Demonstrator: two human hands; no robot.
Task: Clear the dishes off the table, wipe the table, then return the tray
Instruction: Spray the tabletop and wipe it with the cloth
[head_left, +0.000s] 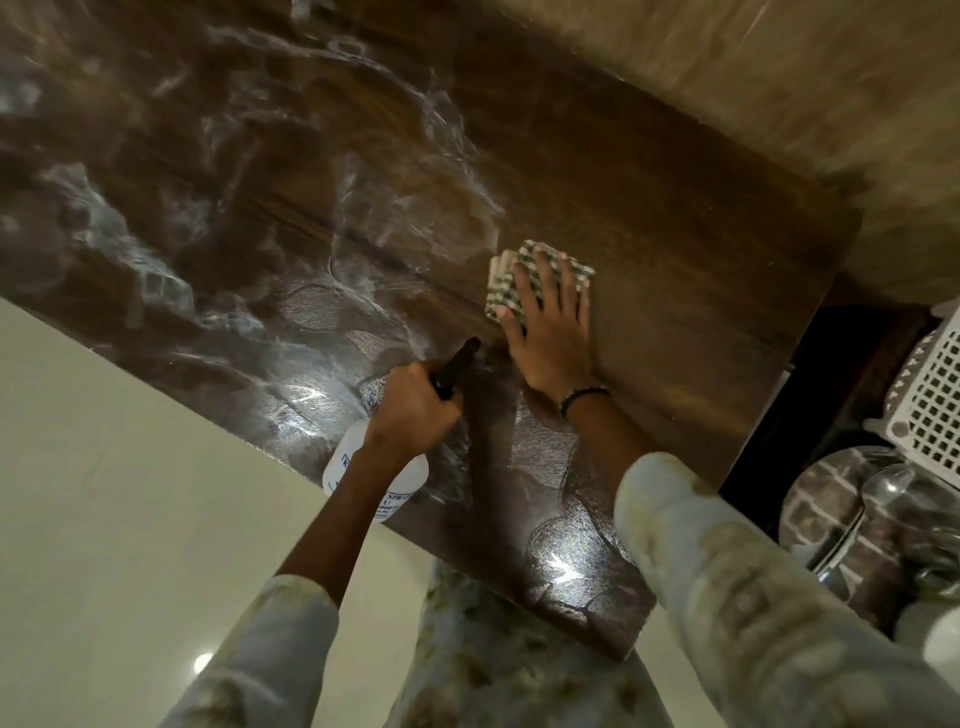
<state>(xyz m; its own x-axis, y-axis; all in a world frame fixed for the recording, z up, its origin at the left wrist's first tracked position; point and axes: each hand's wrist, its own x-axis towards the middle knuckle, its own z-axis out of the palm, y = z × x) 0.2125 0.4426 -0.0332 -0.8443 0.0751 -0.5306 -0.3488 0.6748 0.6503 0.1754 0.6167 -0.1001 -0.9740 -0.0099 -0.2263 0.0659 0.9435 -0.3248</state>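
we're pressing our right hand flat, fingers spread, on the folded checked cloth lying on the dark table near its right edge. our left hand is gripping the spray bottle by the black trigger, just beside the right wrist.

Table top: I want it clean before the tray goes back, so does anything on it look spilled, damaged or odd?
Nothing looks damaged. The table carries pale streaks on its left part, likely spray or glare. The right hand presses a checked cloth flat; the left hand holds a spray bottle.
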